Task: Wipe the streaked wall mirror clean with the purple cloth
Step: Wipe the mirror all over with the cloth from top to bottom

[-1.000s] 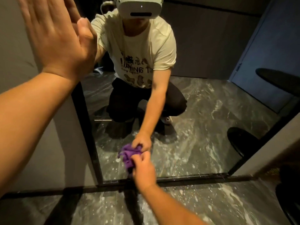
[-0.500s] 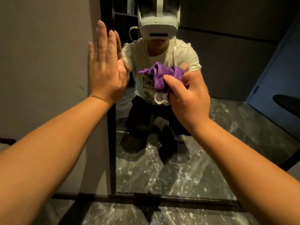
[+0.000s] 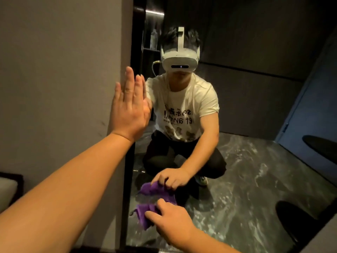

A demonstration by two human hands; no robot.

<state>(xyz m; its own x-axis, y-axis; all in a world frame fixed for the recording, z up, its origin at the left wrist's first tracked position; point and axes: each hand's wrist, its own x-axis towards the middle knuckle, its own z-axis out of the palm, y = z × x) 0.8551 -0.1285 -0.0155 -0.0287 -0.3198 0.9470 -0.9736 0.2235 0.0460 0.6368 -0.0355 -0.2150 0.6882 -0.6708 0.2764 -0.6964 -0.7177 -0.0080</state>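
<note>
The wall mirror (image 3: 246, 106) fills the middle and right of the view, with a dark frame along its left edge. It reflects a crouching person in a headset and a marble floor. My left hand (image 3: 130, 110) is flat and open, fingers up, pressed against the mirror's left edge at chest height. My right hand (image 3: 171, 221) is low on the glass, holding the crumpled purple cloth (image 3: 144, 214) against the lower left part of the mirror. The cloth's reflection shows just above it.
A plain grey wall (image 3: 60, 79) lies left of the mirror. A pale cushioned edge (image 3: 7, 190) shows at the far left. Reflected dark round shapes (image 3: 299, 221) and a blue door appear on the right.
My right hand has swept the cloth from chest height down to the lower part of the mirror, after having risen from low a second ago. My left hand stays flat on the mirror edge.
</note>
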